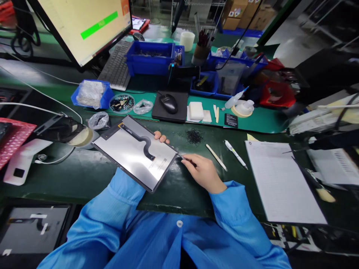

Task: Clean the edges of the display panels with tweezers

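A tablet display panel, silver-backed with a black curved flex cable, is held tilted above the bench. My left hand grips it from beneath, its fingertips curling over the far edge and the rest hidden under the panel. At the panel's right corner, my right hand pinches a thin pointed tool. The tool's tip meets the panel's edge; most of it is covered by my fingers, so its exact kind is unclear. A pile of black scraps lies just beyond my right hand.
To the right lie a wooden stick, a white pen and a lined paper sheet. Farther back are a mouse, blue bins and a monitor. Another panel rests at lower left.
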Demonstrator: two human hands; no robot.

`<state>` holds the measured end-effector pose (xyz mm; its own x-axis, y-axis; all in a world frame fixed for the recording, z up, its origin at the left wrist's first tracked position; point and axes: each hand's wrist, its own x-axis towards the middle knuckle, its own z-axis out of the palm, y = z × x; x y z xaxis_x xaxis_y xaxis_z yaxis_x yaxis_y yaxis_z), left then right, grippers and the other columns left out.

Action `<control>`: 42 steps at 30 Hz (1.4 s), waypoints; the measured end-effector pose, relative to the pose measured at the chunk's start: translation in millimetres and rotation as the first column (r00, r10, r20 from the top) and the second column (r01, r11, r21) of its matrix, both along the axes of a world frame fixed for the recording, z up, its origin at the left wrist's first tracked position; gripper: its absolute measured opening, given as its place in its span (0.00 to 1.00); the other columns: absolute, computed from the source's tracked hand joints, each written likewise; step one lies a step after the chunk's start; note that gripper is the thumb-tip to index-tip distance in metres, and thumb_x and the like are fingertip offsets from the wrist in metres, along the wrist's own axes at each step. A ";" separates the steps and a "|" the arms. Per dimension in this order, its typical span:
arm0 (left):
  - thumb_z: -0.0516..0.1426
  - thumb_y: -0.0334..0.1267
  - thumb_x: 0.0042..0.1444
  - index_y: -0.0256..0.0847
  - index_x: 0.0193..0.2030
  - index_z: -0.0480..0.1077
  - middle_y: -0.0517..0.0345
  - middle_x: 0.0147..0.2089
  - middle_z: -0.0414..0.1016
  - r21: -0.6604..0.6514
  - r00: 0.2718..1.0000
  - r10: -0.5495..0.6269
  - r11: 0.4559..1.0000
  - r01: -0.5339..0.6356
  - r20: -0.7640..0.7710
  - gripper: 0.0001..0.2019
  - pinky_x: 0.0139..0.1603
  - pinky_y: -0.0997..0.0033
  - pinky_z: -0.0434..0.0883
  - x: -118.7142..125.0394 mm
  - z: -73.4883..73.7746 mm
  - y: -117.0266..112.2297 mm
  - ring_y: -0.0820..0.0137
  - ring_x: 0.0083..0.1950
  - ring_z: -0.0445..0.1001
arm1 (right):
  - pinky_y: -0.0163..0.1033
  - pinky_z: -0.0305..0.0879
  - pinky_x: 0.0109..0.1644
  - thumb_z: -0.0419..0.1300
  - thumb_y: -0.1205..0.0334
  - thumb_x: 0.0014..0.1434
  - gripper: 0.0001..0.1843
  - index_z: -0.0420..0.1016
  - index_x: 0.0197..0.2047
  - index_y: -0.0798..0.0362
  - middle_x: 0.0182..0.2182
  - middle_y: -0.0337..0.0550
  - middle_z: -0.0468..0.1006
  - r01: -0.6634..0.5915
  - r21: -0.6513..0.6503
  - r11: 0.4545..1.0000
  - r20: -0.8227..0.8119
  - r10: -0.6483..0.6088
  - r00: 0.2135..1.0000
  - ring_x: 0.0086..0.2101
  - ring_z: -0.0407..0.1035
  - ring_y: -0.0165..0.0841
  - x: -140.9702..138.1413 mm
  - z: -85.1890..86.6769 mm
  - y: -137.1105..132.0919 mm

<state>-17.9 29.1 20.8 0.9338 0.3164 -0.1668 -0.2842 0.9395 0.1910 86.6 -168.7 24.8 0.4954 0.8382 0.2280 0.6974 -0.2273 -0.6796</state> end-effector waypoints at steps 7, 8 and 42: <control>0.35 0.60 0.70 0.40 0.33 0.66 0.51 0.34 0.65 0.051 0.998 0.059 0.997 -0.060 0.011 0.31 0.43 0.62 0.69 -0.4 4.5 -4.7 0.64 0.39 0.68 | 0.53 0.81 0.40 0.59 0.58 0.68 0.11 0.82 0.49 0.38 0.36 0.43 0.86 0.029 0.001 1.000 -0.036 -0.029 0.999 0.34 0.81 0.46 -1.8 0.6 0.8; 0.34 0.59 0.70 0.40 0.33 0.66 0.51 0.34 0.66 0.054 0.997 0.078 0.995 -0.079 0.031 0.31 0.43 0.62 0.69 -0.8 6.5 -5.9 0.64 0.39 0.69 | 0.52 0.81 0.39 0.60 0.58 0.67 0.11 0.82 0.49 0.39 0.35 0.43 0.85 0.035 0.008 0.999 -0.030 -0.035 0.999 0.33 0.81 0.46 -2.1 0.8 1.0; 0.31 0.68 0.66 0.41 0.33 0.64 0.53 0.32 0.65 0.007 0.999 0.023 1.000 -0.023 -0.023 0.35 0.42 0.63 0.70 2.4 0.5 -1.2 0.64 0.37 0.69 | 0.46 0.77 0.41 0.56 0.58 0.70 0.12 0.82 0.46 0.47 0.33 0.43 0.85 -0.027 0.008 1.000 -0.008 0.027 1.000 0.33 0.79 0.41 0.1 -2.0 -0.3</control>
